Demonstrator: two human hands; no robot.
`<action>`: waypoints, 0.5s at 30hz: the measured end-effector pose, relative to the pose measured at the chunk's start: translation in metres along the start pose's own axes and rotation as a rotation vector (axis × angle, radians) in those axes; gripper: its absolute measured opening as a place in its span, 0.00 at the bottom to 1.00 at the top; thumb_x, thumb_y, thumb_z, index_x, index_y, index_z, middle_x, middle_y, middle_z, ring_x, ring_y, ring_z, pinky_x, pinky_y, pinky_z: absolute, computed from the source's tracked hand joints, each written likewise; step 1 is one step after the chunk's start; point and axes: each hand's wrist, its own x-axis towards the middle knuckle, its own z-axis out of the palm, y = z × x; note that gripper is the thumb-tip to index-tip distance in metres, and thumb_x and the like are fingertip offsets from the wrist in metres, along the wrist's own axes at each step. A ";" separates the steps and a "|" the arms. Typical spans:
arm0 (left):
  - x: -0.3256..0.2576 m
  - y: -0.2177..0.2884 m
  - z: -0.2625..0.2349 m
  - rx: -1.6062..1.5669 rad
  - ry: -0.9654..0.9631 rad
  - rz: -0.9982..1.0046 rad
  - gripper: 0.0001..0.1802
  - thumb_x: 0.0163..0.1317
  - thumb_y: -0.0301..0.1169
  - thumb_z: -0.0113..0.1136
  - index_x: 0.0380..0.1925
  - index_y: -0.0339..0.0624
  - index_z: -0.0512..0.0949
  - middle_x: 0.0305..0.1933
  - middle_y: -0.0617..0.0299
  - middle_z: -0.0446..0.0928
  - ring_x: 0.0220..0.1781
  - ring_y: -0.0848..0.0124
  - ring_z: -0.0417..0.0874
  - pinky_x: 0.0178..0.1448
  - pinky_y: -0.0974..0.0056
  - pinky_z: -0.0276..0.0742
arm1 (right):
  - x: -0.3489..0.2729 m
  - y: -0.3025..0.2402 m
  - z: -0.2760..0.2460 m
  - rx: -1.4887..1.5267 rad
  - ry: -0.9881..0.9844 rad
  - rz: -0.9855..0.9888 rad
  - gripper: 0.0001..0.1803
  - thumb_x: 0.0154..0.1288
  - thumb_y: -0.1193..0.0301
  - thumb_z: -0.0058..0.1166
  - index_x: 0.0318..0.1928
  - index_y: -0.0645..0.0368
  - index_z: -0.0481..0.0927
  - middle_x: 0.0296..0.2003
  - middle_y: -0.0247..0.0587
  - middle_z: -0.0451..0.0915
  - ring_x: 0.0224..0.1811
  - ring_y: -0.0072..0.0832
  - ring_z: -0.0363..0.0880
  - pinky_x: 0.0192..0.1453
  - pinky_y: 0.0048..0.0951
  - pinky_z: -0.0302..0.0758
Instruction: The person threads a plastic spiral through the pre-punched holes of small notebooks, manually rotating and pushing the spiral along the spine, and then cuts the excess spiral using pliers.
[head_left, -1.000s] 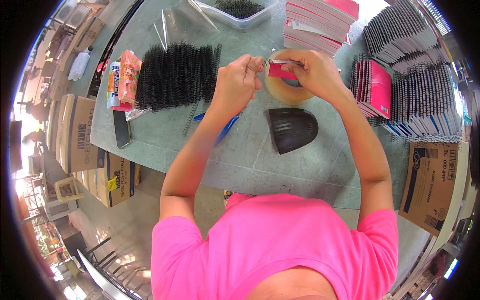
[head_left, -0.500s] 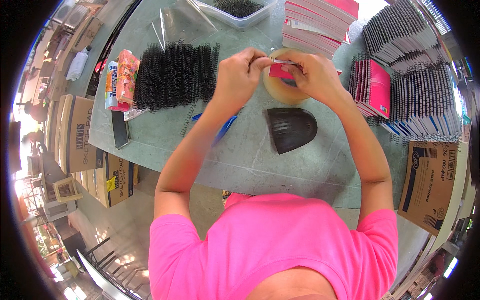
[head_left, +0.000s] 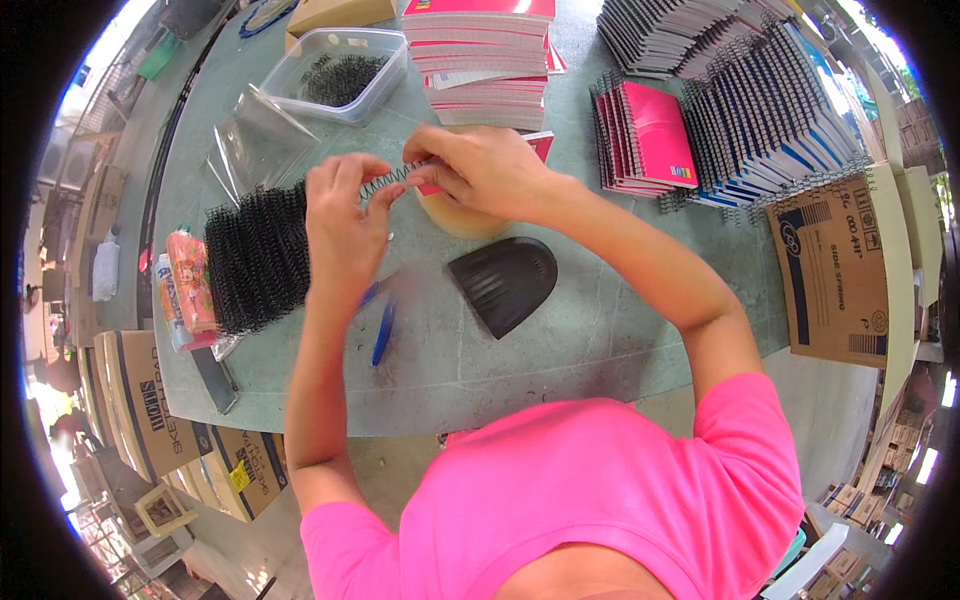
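My left hand (head_left: pixel 345 215) pinches one end of a black wire spiral (head_left: pixel 388 180). My right hand (head_left: pixel 478 165) holds a small pink-covered notebook (head_left: pixel 535 145) at the spiral's other end. Both hands hover over a tan roll of tape (head_left: pixel 455 215) on the grey-green table (head_left: pixel 560 340). The notebook is mostly hidden behind my right hand.
A heap of black spirals (head_left: pixel 258 255) lies at the left, a black fan-shaped tool (head_left: pixel 505 283) and a blue pen (head_left: pixel 382 332) near the front. Stacks of pink notebooks (head_left: pixel 485 50) and bound notebooks (head_left: pixel 740 110) stand at the back, beside a clear tub (head_left: pixel 335 75). Cardboard boxes (head_left: pixel 835 265) flank the table.
Both hands stay together over the tape roll, working the spiral along the pink notebook's edge. The view has shifted slightly; nothing on the table has moved.
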 end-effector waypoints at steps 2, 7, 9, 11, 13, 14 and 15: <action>-0.010 0.025 0.016 0.201 0.014 0.227 0.11 0.49 0.31 0.63 0.33 0.42 0.76 0.35 0.57 0.73 0.43 0.59 0.72 0.46 0.58 0.67 | -0.004 0.006 0.001 0.033 0.155 -0.073 0.10 0.58 0.72 0.54 0.41 0.55 0.72 0.32 0.44 0.77 0.36 0.41 0.78 0.37 0.37 0.73; -0.075 0.050 0.083 0.187 -0.362 0.195 0.20 0.51 0.36 0.63 0.45 0.45 0.73 0.37 0.54 0.73 0.42 0.58 0.74 0.42 0.55 0.70 | 0.005 0.006 0.009 0.158 0.145 -0.145 0.09 0.59 0.74 0.52 0.41 0.56 0.72 0.31 0.44 0.78 0.36 0.43 0.77 0.39 0.40 0.72; -0.066 0.065 0.087 0.149 -0.425 0.167 0.23 0.50 0.34 0.64 0.47 0.43 0.73 0.36 0.53 0.75 0.41 0.55 0.75 0.45 0.54 0.70 | 0.008 0.005 0.016 0.104 0.182 -0.208 0.10 0.59 0.73 0.51 0.42 0.57 0.73 0.32 0.45 0.80 0.36 0.44 0.77 0.41 0.40 0.73; -0.055 0.064 0.074 0.048 -0.420 0.099 0.24 0.49 0.33 0.64 0.49 0.43 0.74 0.37 0.53 0.77 0.41 0.55 0.76 0.47 0.55 0.71 | 0.005 0.009 0.009 -0.003 0.111 -0.039 0.10 0.58 0.72 0.54 0.41 0.57 0.76 0.33 0.43 0.80 0.37 0.41 0.78 0.42 0.36 0.74; -0.044 0.050 0.039 -0.117 -0.340 0.000 0.23 0.50 0.31 0.64 0.49 0.45 0.75 0.40 0.54 0.78 0.43 0.57 0.77 0.48 0.57 0.71 | 0.001 0.016 -0.020 0.035 -0.005 0.098 0.11 0.57 0.70 0.57 0.41 0.58 0.80 0.34 0.40 0.81 0.37 0.34 0.79 0.44 0.31 0.74; -0.028 0.048 0.014 -0.074 -0.156 -0.032 0.21 0.51 0.30 0.63 0.48 0.45 0.76 0.41 0.54 0.78 0.42 0.59 0.77 0.48 0.58 0.71 | -0.008 0.028 -0.040 0.116 -0.079 0.178 0.12 0.56 0.68 0.59 0.40 0.59 0.82 0.34 0.38 0.82 0.37 0.29 0.79 0.45 0.28 0.74; -0.014 0.046 -0.003 -0.023 0.036 -0.070 0.20 0.52 0.29 0.63 0.48 0.46 0.77 0.43 0.54 0.78 0.42 0.61 0.77 0.48 0.60 0.71 | -0.019 0.041 -0.043 0.318 -0.053 0.261 0.13 0.55 0.69 0.61 0.40 0.60 0.82 0.34 0.36 0.82 0.37 0.25 0.79 0.44 0.26 0.74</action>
